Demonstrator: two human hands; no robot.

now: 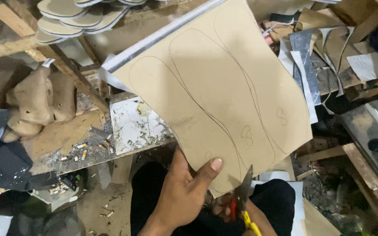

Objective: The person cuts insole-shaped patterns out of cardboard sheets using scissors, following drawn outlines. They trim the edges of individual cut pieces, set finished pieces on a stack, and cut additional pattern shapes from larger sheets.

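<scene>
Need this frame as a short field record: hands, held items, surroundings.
left hand: grips the lower edge of a tan board sheet, thumb on its face
sheet: held up, sole outlines drawn on it in pen
right hand: mostly hidden under the sheet, holds scissors with yellow and red handles
scissors: blades at the sheet's bottom edge
upper left: stack of cut insoles
bench: scraps, cigarette butts

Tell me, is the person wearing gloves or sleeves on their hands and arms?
No. The left hand is bare, with no glove, ring or watch showing, and its forearm has no sleeve. The right hand is mostly hidden, but what shows looks bare too.
</scene>
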